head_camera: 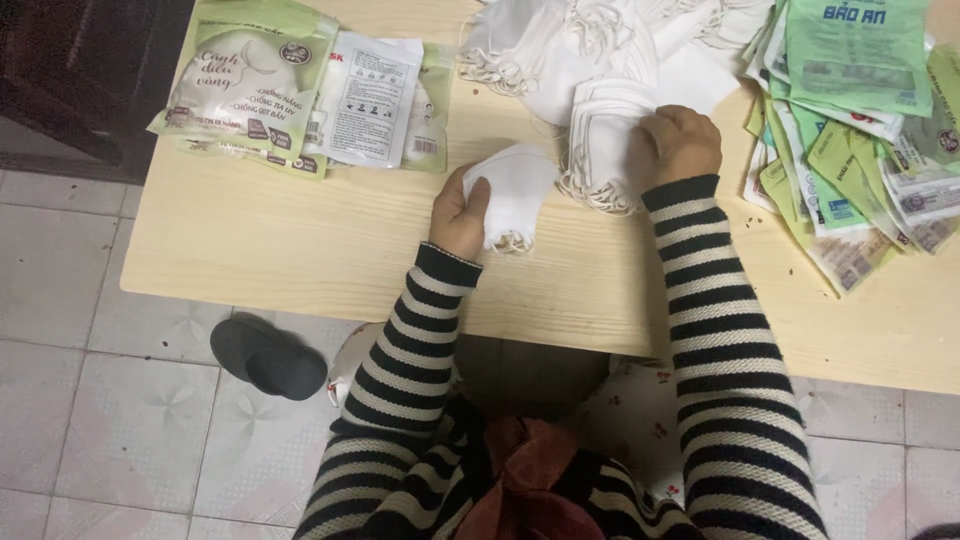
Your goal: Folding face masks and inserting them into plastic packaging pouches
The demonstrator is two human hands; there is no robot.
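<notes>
The left hand gripped a folded white mask, thumb and fingers pinched on its edge, near the middle of the pale wooden table. The right hand, at about two o'clock from the left, lay curled knuckles-up on a fanned stack of white masks; its fingertips were tucked under, so it seemed to be grasping the top of the stack, though exactly what they held could not be told. To do this step well, it would seem wise to peel off one mask at a time, keeping the thin ear loops from snagging on their neighbours, and to hold the single mask flat along its fold so it stayed neat. The masks looked soft and matte, like non-woven cloth, with curved folded outlines and stringy elastic loops dangling at their edges. At twelve o'clock a looser heap of masks sprawled in a tangle of loops. At ten o'clock lay glossy green and white pouches, flat and rectangular, and at three o'clock a slipping pile of green packets, slick and crinkled. The table showed a light straight grain. Both sleeves were knitted in black and cream stripes. On the tiled floor at eight o'clock sat a dark slipper.
</notes>
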